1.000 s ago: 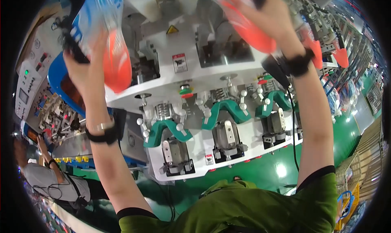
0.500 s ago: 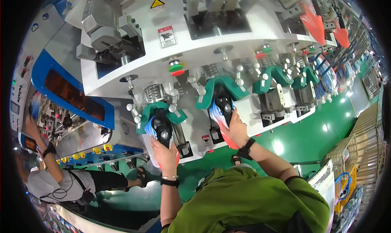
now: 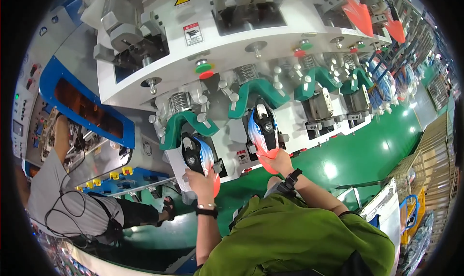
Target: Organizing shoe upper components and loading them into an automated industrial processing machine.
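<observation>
Two shoe uppers in white, blue, orange and black are at the front of the machine, their orange ends toward me. My left hand (image 3: 200, 183) is closed around the near end of the left shoe upper (image 3: 208, 156), whose black part faces up and left. My right hand (image 3: 279, 162) grips the orange end of the right shoe upper (image 3: 262, 127), its fingers partly hidden. Just beyond the left upper is a green U-shaped pad (image 3: 175, 123). Another green pad (image 3: 246, 96) arches over the far end of the right upper.
Farther right along the white machine (image 3: 227, 49) are more green pads (image 3: 316, 80) above metal holders (image 3: 323, 104). Red and green buttons (image 3: 205, 68) line its front. At left, a co-worker in a grey shirt (image 3: 53, 189) reaches into a blue-framed machine (image 3: 92, 99). Wire baskets (image 3: 406, 177) stand at right.
The right upper has rolled so its coloured top shows, and my right hand has slid to its orange end. The left upper has turned, showing more blue on its right side.
</observation>
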Tool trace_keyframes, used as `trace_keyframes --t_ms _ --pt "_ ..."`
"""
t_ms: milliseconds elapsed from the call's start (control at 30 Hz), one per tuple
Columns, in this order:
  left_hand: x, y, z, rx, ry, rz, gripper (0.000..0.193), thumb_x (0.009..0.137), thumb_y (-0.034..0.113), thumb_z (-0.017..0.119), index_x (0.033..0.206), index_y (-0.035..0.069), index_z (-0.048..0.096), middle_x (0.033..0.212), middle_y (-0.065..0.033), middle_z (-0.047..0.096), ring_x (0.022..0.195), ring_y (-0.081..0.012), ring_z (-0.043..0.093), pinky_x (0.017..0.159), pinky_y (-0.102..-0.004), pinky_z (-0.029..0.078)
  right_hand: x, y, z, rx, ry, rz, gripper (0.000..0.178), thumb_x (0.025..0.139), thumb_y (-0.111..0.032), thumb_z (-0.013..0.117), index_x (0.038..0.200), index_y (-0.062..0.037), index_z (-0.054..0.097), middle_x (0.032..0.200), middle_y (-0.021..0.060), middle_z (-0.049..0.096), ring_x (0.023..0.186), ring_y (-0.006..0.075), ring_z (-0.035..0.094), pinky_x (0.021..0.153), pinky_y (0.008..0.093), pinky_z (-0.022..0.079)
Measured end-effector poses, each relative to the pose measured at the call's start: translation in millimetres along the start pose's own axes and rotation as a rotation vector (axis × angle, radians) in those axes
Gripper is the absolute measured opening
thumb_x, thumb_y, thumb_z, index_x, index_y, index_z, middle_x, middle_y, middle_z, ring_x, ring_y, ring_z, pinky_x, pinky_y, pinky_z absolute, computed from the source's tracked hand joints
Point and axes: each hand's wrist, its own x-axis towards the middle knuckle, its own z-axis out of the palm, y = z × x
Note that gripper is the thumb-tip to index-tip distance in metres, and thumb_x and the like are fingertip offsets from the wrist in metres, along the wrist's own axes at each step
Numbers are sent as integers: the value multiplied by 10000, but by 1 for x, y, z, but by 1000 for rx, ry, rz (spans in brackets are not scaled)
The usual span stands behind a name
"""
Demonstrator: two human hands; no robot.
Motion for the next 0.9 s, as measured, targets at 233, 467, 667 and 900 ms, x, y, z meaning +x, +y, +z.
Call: trace_keyframes --t_ms 233,467,667,900 --pt "-20 -10 -10 -282 -78 -68 713 597 364 784 1043 -109 493 951 -240 591 861 -355 590 753 -392 466 20 29 17 -90 -12 -1 417 783 -382 588 727 31 601 684 227 598 664 375 597 587 430 483" --pt "-3 -81 47 -359 -193 -54 569 571 476 767 583 -61 581 576 -184 593 574 -308 615 560 -394 471 14 36 27 -122 -52 -41 402 806 -333 563 694 52 573 662 252 576 653 394 589 593 441 480" --pt "-5 -79 51 -204 -289 -17 376 704 282 723 695 -80 619 578 -117 608 523 -162 584 502 -321 454 14 36 17 -172 -134 -24 309 774 -259 566 748 48 587 742 242 603 760 383 598 651 448 492" --pt "-2 -75 54 -267 -309 -108 594 677 482 694 674 -101 578 646 -217 607 599 -308 619 562 -398 477 31 30 10 -213 -102 -56 269 754 -235 587 738 33 598 711 234 599 709 379 601 631 437 495"
